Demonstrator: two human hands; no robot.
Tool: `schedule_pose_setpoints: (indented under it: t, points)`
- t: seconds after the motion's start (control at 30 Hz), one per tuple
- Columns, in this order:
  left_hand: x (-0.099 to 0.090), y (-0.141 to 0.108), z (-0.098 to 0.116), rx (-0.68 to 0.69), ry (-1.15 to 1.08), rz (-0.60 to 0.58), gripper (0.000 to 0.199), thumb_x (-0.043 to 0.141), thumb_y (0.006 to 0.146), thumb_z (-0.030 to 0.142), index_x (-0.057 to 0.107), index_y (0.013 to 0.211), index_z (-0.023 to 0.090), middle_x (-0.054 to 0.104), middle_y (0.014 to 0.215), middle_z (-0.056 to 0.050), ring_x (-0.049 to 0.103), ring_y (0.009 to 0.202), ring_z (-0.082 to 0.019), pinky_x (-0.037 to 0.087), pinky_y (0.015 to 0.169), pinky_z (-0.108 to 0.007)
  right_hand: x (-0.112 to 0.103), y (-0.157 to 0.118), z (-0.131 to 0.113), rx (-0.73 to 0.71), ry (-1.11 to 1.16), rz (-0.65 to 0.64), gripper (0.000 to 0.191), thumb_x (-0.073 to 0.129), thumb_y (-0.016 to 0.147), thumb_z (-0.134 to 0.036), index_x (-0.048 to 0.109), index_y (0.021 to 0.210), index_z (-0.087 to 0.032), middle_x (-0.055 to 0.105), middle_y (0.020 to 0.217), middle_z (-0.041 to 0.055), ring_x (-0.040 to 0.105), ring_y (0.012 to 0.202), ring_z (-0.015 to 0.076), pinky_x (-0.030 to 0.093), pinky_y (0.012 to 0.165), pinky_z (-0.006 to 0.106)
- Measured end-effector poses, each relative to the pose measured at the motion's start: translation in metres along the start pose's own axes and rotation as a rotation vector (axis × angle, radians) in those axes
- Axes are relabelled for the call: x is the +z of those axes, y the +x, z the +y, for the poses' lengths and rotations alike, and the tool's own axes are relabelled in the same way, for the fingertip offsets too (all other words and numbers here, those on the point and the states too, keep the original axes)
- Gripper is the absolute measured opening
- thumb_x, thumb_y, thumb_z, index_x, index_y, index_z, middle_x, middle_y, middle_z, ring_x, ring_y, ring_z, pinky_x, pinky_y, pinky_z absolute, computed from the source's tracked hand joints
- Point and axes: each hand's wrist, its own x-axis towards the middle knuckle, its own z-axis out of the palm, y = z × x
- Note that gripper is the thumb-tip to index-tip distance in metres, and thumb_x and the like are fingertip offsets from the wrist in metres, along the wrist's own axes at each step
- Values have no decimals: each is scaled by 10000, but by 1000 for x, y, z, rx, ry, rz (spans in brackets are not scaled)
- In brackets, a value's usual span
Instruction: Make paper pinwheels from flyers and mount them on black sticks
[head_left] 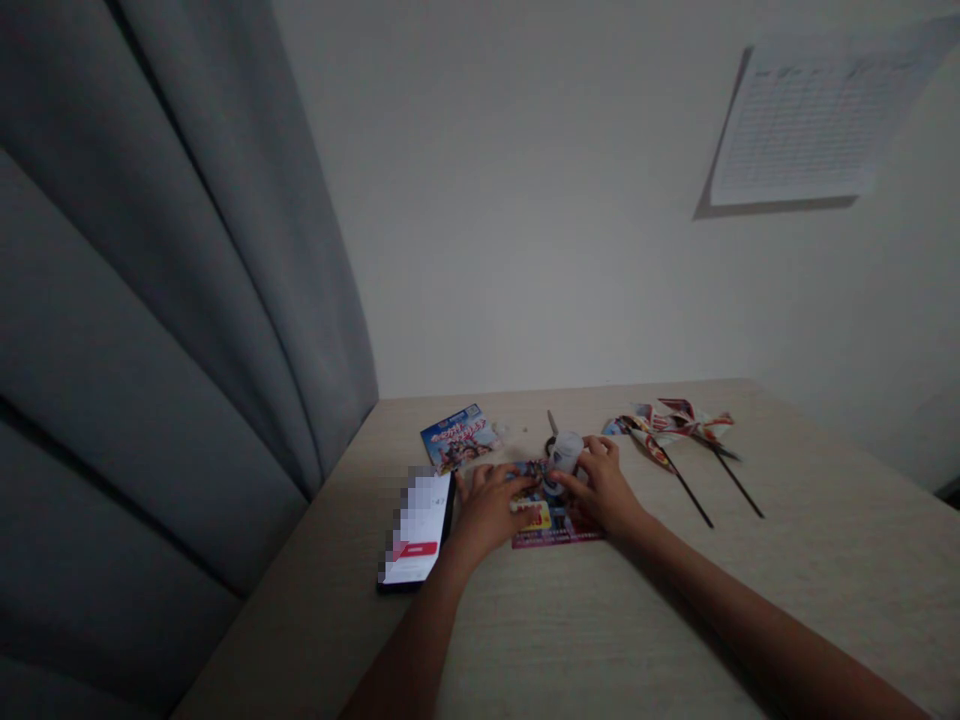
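Observation:
My right hand is closed around a small translucent white container, which it holds on or just over a colourful printed flyer. The container's kind is hard to make out in the dim light. My left hand lies with its fingers stretched over the left part of the flyer, pressing on it. Just behind the container is a pair of scissors, partly hidden by it.
A lit phone lies left of my left hand. Behind it rests a blue printed leaflet. Paper pinwheels on dark sticks lie to the right. A grey curtain hangs at the left, and a white wall stands behind the table.

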Motion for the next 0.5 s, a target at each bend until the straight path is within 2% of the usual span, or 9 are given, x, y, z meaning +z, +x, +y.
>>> schedule_pose_setpoints:
  t: [0.17, 0.33, 0.5]
  points:
    - [-1, -1, 1, -5, -11, -12, 464, 660, 807, 537, 617, 1262, 461, 503, 1457, 20, 337, 1375, -351, 57, 1146, -702, 4, -1, 4, 25, 2, -1, 266, 612, 904, -476, 710, 874, -231, 592, 1042, 102, 475, 1106, 308, 377, 1012, 512]
    - [-2, 0, 1, -14, -15, -23, 454, 649, 818, 530, 612, 1266, 467, 504, 1460, 21, 331, 1377, -350, 21, 1138, -716, 3, -1, 3, 18, 32, -15, 261, 603, 912, -472, 703, 949, -234, 585, 1048, 96, 474, 1103, 296, 363, 1032, 504]
    - [0, 0, 1, -9, -23, 5, 438, 667, 808, 521, 626, 1241, 475, 521, 1444, 26, 346, 1362, -357, 20, 1122, -740, 4, -2, 2, 38, 39, 7, 262, 612, 902, -476, 706, 898, -232, 573, 1018, 101, 464, 1104, 309, 379, 1018, 502]
